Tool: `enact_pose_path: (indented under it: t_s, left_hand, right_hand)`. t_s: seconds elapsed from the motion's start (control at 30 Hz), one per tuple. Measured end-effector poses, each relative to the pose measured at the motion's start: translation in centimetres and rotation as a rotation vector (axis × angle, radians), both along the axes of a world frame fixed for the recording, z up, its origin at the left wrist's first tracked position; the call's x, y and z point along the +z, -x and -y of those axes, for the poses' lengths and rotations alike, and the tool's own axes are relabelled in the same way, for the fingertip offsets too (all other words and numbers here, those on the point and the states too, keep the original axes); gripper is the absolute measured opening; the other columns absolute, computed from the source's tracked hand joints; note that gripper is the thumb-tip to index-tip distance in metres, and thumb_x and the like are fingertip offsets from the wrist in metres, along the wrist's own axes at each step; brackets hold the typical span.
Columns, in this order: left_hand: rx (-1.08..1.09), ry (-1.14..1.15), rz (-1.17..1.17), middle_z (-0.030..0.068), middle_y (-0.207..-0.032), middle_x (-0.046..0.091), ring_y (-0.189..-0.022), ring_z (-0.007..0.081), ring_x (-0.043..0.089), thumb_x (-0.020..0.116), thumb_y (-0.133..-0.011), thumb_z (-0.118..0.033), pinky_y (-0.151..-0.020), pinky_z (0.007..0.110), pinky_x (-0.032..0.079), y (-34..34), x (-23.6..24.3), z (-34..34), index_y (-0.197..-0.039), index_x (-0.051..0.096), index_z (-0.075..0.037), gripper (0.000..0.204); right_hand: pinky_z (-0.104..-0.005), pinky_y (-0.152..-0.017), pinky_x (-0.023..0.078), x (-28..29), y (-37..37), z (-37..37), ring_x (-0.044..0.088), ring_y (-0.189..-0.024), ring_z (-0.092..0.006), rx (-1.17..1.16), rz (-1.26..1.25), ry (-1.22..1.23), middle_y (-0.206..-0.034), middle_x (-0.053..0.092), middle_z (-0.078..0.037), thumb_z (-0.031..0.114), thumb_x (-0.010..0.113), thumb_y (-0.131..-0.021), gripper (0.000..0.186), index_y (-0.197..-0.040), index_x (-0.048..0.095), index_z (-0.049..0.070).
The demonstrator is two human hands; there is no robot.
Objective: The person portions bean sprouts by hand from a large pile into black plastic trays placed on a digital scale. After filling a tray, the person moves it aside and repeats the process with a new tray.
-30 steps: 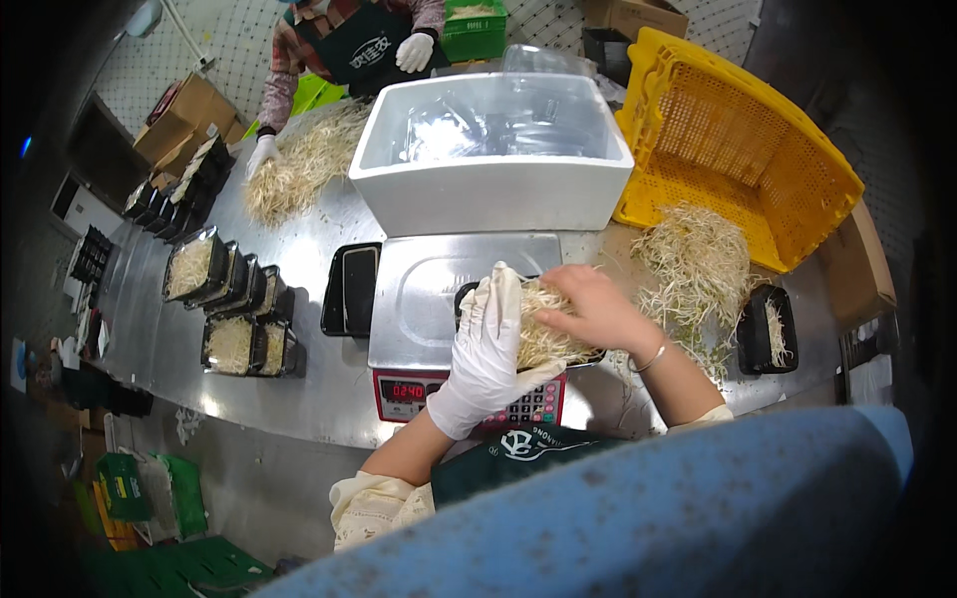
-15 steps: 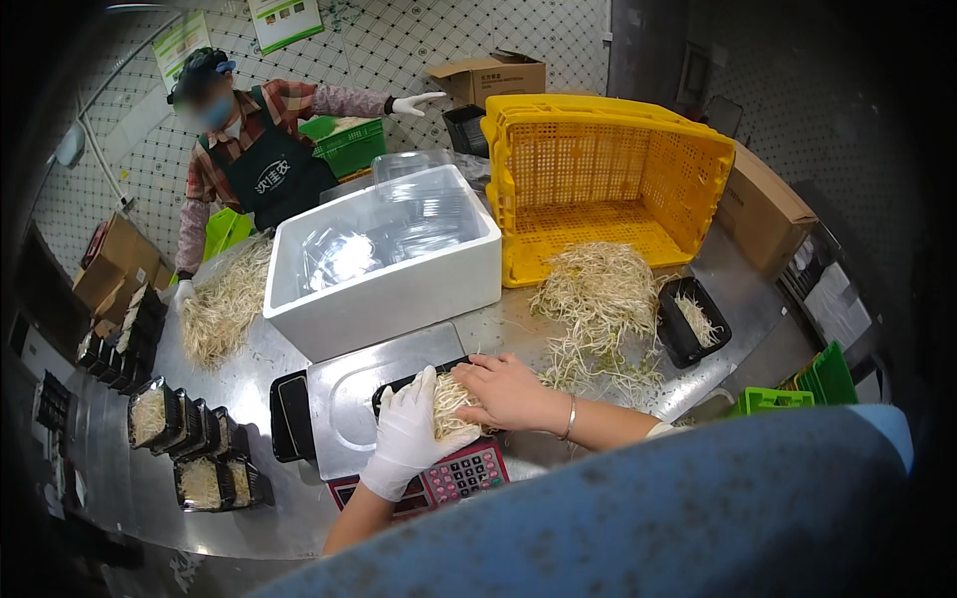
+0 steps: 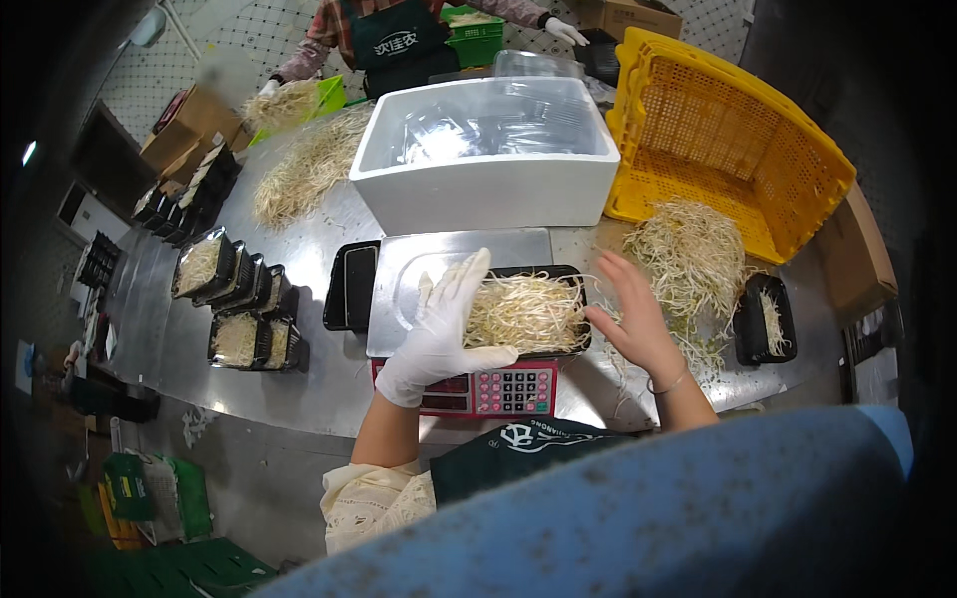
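Observation:
A black tray heaped with pale bean sprouts [image 3: 528,314] sits on the steel scale [image 3: 399,279], whose red keypad base faces me. My left hand [image 3: 434,334], in a white glove, is at the tray's left end, fingers stretched out and thumb along the front edge. My bare right hand [image 3: 638,324] is just right of the tray, open with fingers spread. Behind it lies a loose pile of sprouts [image 3: 688,259]. A dark empty tray [image 3: 351,289] rests left of the scale, and a smaller filled tray [image 3: 766,319] at far right.
A white foam box [image 3: 478,194] of clear plastic lids stands behind the scale, a yellow crate [image 3: 728,149] to its right. Several stacked filled trays [image 3: 239,339] stand left. A co-worker [image 3: 394,45] lifts sprouts [image 3: 284,105] beside another sprout pile [image 3: 309,169]. A cardboard box [image 3: 852,259] is at right.
My right hand has come off the sprouts and moved right; my left fingers have shifted left, uncovering the tray's contents. The co-worker's left hand has lifted a clump of sprouts. The camera view has swung.

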State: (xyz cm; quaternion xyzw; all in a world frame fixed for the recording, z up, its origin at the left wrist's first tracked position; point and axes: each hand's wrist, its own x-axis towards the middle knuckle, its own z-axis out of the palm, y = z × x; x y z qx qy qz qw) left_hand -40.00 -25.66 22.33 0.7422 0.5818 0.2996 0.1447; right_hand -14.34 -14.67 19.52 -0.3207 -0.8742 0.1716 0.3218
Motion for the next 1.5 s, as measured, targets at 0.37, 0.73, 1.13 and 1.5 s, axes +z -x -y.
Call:
enact_pose_path:
  t_s: [0.37,0.73,1.13,1.5]
  left_hand:
    - [0.010,-0.043,-0.231,0.0208,-0.119,0.046,-0.112,0.0372,0.045,0.068,-0.063,-0.057,-0.099,0.058,0.021,-1.7,-2.4,-3.4,-0.135,0.023,0.005,0.104]
    - [0.129,-0.072,-0.483,0.0092,-0.112,0.055,-0.099,0.0285,0.052,0.062,-0.066,-0.054,-0.092,0.062,0.024,-0.7,-6.2,-5.4,-0.130,0.041,-0.006,0.083]
    - [-0.021,-0.037,-0.283,0.0162,-0.116,0.050,-0.094,0.0348,0.050,0.069,-0.064,-0.047,-0.084,0.042,0.041,2.9,-3.6,-8.0,-0.132,0.035,0.002,0.090]
    - [0.019,-0.076,-0.259,0.0143,-0.108,0.053,-0.089,0.0299,0.052,0.067,-0.061,-0.054,-0.080,0.039,0.044,4.0,-4.2,-11.4,-0.134,0.036,-0.001,0.095]
  right_hand:
    - [-0.0417,-0.097,0.034,-1.3,7.1,1.1,0.044,-0.112,-0.0380,0.118,0.092,0.154,-0.119,0.047,-0.026,0.045,0.057,-0.081,0.069,-0.121,0.041,-0.009]
    - [-0.0393,-0.079,0.042,-5.1,10.0,-1.2,0.051,-0.088,-0.0328,0.023,0.099,-0.175,-0.094,0.053,-0.019,0.038,0.054,-0.082,0.045,-0.095,0.055,-0.005]
    - [-0.0382,-0.086,0.038,1.9,12.8,-7.4,0.053,-0.096,-0.0306,0.093,0.305,-0.265,-0.101,0.058,-0.016,0.049,0.053,-0.081,0.057,-0.107,0.055,-0.002]
    - [-0.0391,-0.088,0.041,0.4,21.8,-40.8,0.057,-0.098,-0.0284,-0.369,0.290,-0.349,-0.106,0.060,-0.014,0.032,0.057,-0.081,0.035,-0.106,0.058,0.006]
